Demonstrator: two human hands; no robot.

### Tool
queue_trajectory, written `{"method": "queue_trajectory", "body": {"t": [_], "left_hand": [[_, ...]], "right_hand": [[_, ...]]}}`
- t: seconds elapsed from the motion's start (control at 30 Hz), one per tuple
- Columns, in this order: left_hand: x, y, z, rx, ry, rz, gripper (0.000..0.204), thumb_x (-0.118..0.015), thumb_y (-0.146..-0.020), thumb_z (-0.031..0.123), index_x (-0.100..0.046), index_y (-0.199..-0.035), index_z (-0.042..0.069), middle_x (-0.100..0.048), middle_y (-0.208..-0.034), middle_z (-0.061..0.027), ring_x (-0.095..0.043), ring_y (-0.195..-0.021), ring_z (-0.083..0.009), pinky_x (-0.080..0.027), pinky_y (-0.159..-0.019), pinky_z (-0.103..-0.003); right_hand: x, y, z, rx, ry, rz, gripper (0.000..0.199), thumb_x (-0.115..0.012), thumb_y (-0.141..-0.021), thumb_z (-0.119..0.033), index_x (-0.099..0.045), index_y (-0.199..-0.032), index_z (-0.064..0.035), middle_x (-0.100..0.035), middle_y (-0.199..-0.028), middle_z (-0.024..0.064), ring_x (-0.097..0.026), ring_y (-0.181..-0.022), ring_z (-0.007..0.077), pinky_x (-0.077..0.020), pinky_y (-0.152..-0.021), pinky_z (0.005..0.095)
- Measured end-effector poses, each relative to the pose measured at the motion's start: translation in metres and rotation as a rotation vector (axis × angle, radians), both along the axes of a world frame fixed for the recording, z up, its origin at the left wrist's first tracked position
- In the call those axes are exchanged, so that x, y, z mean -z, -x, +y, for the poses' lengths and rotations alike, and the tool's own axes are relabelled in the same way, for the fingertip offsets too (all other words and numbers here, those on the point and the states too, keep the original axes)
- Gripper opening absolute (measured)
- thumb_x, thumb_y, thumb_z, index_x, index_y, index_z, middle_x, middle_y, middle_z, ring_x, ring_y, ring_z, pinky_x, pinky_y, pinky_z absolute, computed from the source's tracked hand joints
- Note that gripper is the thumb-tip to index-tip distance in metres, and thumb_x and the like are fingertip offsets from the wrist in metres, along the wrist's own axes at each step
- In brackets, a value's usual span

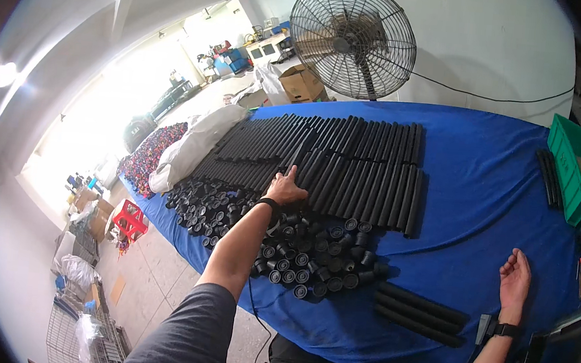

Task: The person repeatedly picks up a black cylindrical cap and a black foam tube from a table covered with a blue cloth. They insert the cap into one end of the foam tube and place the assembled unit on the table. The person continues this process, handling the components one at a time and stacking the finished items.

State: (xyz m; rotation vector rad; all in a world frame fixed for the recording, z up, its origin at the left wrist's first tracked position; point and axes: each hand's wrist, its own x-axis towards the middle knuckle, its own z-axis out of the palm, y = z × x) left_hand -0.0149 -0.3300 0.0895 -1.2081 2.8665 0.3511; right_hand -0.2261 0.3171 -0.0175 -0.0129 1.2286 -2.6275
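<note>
My left hand [288,187] reaches over the near edge of a wide double row of black tubes [366,188] lying side by side. Its thumb and fingers close round the near end of one black tube [300,153], which lies across the line between the two rows. Just below that hand spreads a heap of short black round caps [312,252], some with ringed faces turned up. My right hand [515,281] hangs over the blue cloth at the right, fingers loosely bent and nothing in them. Several loose black tubes [420,314] lie left of that wrist.
A blue cloth [477,177] covers the table. At its far right stand a green crate [574,172] and a few more black tubes [550,178]. A large fan [353,38] rises behind the table. Left are a white sack [197,147], small coloured pieces [151,155] and a red stool [129,219].
</note>
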Motion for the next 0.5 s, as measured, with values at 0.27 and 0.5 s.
{"method": "queue_trajectory", "body": {"t": [0.27, 0.5], "left_hand": [[0.005, -0.002, 0.011, 0.112, 0.190, -0.051, 0.083, -0.067, -0.077, 0.042, -0.045, -0.148, 0.004, -0.047, -0.138, -0.0386, -0.052, -0.128, -0.0522, -0.048, -0.106, -0.054], [0.001, -0.001, 0.019, 0.182, 0.226, -0.067, 0.070, -0.063, -0.081, 0.039, -0.051, -0.138, 0.000, -0.054, -0.130, -0.0370, -0.060, -0.117, -0.0507, -0.052, -0.100, -0.053]], "right_hand": [[-0.004, -0.002, -0.004, 0.000, -0.009, 0.004, 0.021, -0.065, -0.101, -0.026, -0.069, -0.110, -0.0084, -0.065, -0.086, -0.0014, -0.059, -0.074, 0.0094, -0.0497, -0.067, 0.0253], [-0.008, -0.005, -0.004, -0.001, -0.013, 0.015, 0.021, -0.065, -0.101, -0.026, -0.069, -0.111, -0.0082, -0.065, -0.087, -0.0010, -0.059, -0.075, 0.0092, -0.0494, -0.068, 0.0255]]}}
